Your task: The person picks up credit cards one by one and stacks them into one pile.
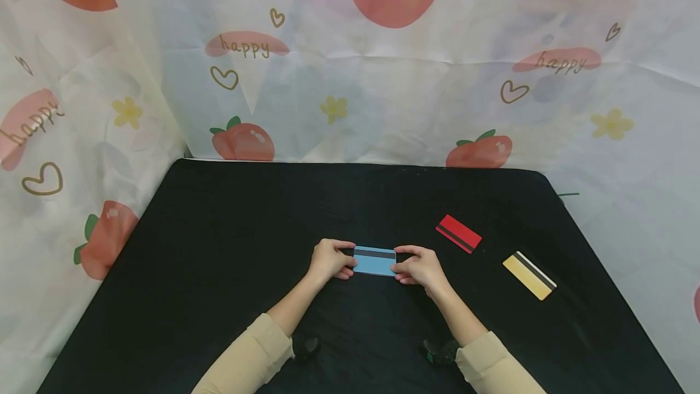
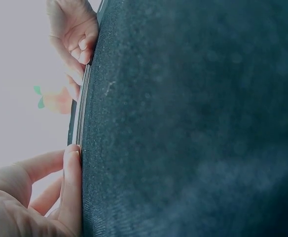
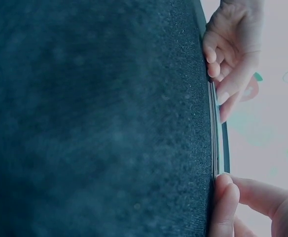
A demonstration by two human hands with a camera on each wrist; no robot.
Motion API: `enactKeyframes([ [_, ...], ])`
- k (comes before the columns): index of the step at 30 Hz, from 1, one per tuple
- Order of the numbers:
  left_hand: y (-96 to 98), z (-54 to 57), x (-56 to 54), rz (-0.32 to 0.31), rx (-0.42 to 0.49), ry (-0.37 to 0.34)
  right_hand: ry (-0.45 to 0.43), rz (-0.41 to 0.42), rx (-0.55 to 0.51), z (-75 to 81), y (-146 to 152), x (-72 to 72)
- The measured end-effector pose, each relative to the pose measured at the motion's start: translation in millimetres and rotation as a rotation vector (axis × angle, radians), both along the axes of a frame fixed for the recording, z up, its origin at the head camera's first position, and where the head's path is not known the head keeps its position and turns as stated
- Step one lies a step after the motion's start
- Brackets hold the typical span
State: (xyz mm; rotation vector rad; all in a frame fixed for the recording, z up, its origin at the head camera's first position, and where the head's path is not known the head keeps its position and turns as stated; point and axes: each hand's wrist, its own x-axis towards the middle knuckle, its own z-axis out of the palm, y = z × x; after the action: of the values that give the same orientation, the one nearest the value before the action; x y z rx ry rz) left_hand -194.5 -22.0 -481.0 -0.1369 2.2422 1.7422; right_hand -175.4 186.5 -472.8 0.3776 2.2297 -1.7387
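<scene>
A blue card (image 1: 374, 264) with a dark stripe lies in the middle of the black table. My left hand (image 1: 328, 260) pinches its left end between thumb and fingers, and my right hand (image 1: 420, 267) grips the right end the same way. Seen edge-on in the left wrist view, several thin layers form a stack of cards (image 2: 80, 121) low against the cloth. The right wrist view also shows the layered edge of the card stack (image 3: 214, 136) between both hands. Only the blue top face shows from above.
A red card (image 1: 458, 234) with a dark stripe lies right of the hands. Farther right is a yellow card (image 1: 527, 277) with a dark stripe. The black tablecloth (image 1: 219, 217) reaches back to a printed curtain (image 1: 383, 108) behind the table.
</scene>
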Motion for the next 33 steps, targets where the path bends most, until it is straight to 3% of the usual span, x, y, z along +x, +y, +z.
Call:
enactKeyframes([
  [14,0.2,3.5,-1.7,-0.006,0.034,-0.047,-0.020,-0.015,-0.046,2.8,4.4,1.0],
  [24,6.1,19.8,-4.2,-0.046,0.085,-0.043,-0.012,-0.027,-0.112,17.5,21.5,3.2],
  [33,30.7,32.3,-13.1,-0.081,0.085,-0.008,-0.011,-0.084,-0.163,29.9,55.5,3.6],
])
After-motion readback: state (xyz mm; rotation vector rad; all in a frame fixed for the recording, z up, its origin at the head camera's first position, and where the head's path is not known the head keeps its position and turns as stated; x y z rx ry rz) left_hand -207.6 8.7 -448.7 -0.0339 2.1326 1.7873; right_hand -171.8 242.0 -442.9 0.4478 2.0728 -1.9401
